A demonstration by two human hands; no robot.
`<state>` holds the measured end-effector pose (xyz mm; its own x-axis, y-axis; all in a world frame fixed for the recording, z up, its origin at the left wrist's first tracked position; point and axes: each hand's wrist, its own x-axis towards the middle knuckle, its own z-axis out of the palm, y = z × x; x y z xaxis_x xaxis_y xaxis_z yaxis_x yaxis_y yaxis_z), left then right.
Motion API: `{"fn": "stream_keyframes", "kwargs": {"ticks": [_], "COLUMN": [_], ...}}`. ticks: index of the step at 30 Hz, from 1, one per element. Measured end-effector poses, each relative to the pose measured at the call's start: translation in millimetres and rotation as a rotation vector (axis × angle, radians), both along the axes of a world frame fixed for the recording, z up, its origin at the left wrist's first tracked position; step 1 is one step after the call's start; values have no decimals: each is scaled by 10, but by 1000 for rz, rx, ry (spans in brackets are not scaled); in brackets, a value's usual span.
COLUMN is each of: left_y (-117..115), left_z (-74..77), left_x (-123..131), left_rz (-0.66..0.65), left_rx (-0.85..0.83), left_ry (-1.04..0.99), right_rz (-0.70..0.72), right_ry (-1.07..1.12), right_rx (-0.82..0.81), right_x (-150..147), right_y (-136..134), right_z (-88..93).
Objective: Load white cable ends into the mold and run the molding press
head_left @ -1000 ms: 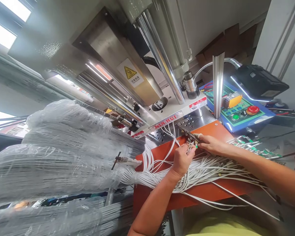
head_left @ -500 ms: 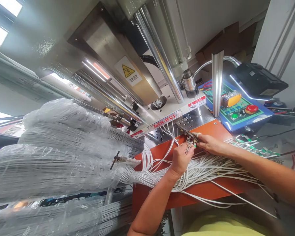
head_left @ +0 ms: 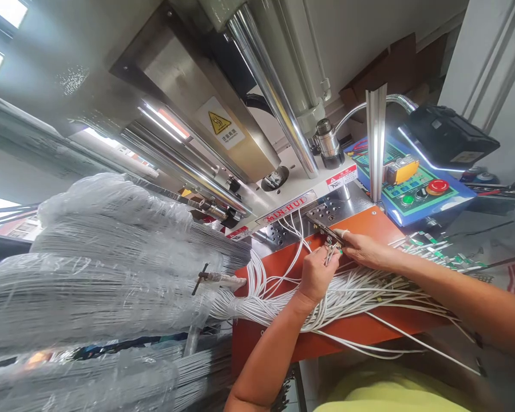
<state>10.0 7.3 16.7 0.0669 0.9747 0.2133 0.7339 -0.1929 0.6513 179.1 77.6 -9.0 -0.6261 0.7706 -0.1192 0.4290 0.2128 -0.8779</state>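
While left hand (head_left: 317,276) pinches white wire ends (head_left: 328,254), right hand (head_left: 367,252) grips slotted metal strip (head_left: 324,230), steadying it against them; strip sits near back edge of orange bench (head_left: 369,224), loose wire bundle (head_left: 352,294) spread across bench, leaving slack.

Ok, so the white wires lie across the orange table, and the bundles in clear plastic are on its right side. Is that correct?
No, the bundles in clear plastic are on the left side of the orange table, as the head view shows. The white wires do lie across it.
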Motion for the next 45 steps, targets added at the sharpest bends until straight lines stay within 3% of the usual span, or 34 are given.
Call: {"fn": "stream_keyframes", "kwargs": {"ticks": [10,16,20,25,28,30,33,38,41,45], "left_y": [38,57,74,82,99,119,157,223,247,247], "left_z": [27,50,45,37,87,124,134,81,104,139], "left_x": [3,-40,-94,-102,-102,-93,-42,84,93,-24], "left_rz": [0,-34,-95,58,189,200,152,173,192,323], "left_rx": [-74,-163,-278,-405,-373,-357,-347,-233,-229,-238], "left_ry": [-186,-317,-480,-793,-929,-979,-940,-616,-712,-941], "right_rz": [5,164,78,97,94,84,81,75,78,70], "right_ry": [-19,62,52,32,25,-4,-37,-56,-44,-51], "right_rx": [31,-258,-35,82,104,114,135,132,117,99], "right_x": [19,59,37,10,17,20,14,4,11,22], "right_y": [71,67,24,4,1,-4,-11,-26,-36,-32], "right_z": [-132,9,11,-19,-7,-1,-5,-4,20,40]}}
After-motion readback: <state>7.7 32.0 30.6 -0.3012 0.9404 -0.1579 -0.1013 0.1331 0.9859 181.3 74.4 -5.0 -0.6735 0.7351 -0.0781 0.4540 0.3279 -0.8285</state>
